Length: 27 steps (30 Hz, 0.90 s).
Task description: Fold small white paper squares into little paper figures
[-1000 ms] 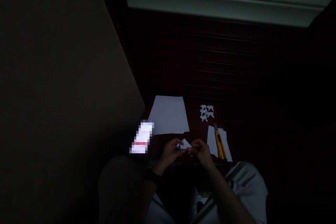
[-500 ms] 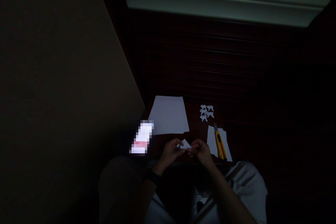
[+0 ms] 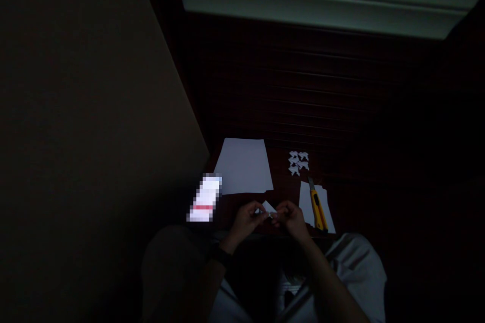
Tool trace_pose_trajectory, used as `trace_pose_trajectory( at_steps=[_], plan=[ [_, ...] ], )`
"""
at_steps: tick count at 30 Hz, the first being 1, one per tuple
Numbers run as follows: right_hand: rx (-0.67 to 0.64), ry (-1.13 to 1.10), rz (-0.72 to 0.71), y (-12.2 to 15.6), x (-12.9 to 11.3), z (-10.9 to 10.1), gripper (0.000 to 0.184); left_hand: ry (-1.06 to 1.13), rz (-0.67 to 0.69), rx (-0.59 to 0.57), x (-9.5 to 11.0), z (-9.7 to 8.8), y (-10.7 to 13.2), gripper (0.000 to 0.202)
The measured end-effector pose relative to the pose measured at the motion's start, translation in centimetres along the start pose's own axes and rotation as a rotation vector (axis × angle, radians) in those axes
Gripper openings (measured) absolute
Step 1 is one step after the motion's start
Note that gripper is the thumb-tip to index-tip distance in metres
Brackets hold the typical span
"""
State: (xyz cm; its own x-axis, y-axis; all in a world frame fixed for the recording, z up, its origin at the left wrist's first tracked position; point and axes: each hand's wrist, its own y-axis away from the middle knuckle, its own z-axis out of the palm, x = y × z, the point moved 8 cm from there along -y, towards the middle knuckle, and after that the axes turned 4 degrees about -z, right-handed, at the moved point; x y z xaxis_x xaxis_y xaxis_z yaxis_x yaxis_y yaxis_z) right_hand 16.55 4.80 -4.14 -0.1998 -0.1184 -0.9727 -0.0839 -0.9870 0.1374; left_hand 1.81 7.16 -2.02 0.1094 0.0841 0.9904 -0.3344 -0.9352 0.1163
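A small folded piece of white paper (image 3: 269, 207) is held between my two hands near the table's front edge, its pointed corner facing away from me. My left hand (image 3: 248, 218) pinches its left side, thumb and fingers closed on it. On the other side, my right hand (image 3: 291, 217) has its fingertips closed on the paper's right part. Both thumbs are close together at the near edge, where the finer folds are too small and dark to make out.
Large white sheets (image 3: 244, 166) lie at the back left, beside a lit phone (image 3: 205, 199) with a blurred screen. Several small folded paper figures (image 3: 298, 163) sit at the back right. A yellow box cutter (image 3: 319, 210), blade out, rests on smaller white sheets (image 3: 305, 204) by my right hand.
The thumbs have shifted slightly along the near edge of the folded paper, and its visible outline has changed a little. Both hands keep their hold; everything else stays in place.
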Motion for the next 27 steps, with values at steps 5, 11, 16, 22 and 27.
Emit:
trace_pose_trajectory(
  at_steps=[5,11,16,22,27],
  plan=[
    [0.011,-0.01,0.001,0.0,0.03,-0.06,0.037,0.008,-0.002,0.007,0.03,0.04,0.02,0.023],
    [0.019,-0.008,-0.014,0.01,-0.09,-0.07,0.04,0.027,-0.025,-0.001,-0.3,0.15,-0.08,0.023],
    [0.008,0.016,-0.043,0.11,-0.55,0.07,0.038,0.034,-0.021,-0.017,-0.33,0.27,-0.1,0.023],
    [0.034,0.064,-0.066,0.23,-0.7,0.05,0.034,0.027,-0.049,-0.031,-0.64,0.4,-0.1,0.026],
    [0.042,0.055,-0.056,0.19,-0.41,-0.02,0.032,0.052,-0.034,-0.057,-0.32,0.54,-0.08,0.027]
  ],
)
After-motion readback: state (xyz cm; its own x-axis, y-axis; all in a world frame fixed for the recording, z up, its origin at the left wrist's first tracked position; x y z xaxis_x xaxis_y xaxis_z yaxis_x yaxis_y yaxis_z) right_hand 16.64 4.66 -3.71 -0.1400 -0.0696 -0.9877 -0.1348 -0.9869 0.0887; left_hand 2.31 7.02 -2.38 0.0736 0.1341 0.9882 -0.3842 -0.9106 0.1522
